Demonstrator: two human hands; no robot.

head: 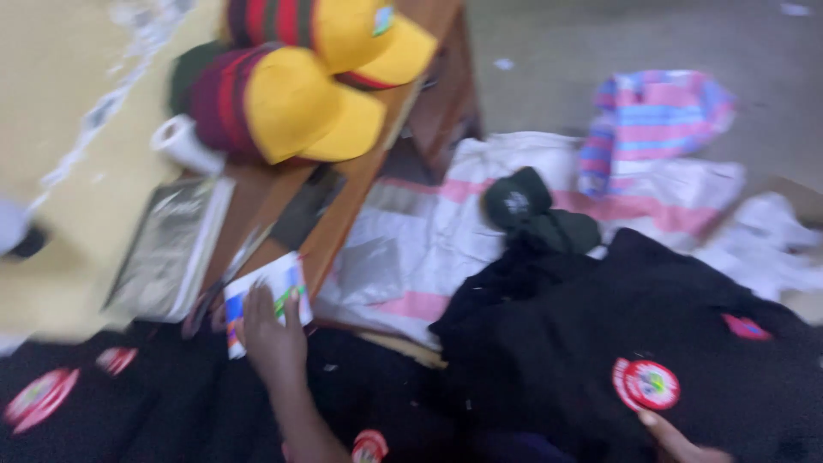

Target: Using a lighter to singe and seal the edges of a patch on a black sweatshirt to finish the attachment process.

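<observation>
Left hand point(273, 330) grips a card point(266, 300) beside the wooden table point(343, 214), over garment-strewn floor point(600, 34).

Motion blur softens the whole view, so the print on the white card point(267, 296) under the left hand point(273, 336) fingertips is unreadable. The right hand point(677, 441) is cut off by the bottom edge; only fingers show, just below the round badge point(645, 384).

Looks like a small garment or printing workshop: yellow caps point(317, 94) stacked on a wooden tabletop point(360, 171), black shirts point(617, 343) with round red-and-white badges point(645, 384) heaped on the floor point(600, 43), woven sacks point(429, 231) spread beneath.
</observation>
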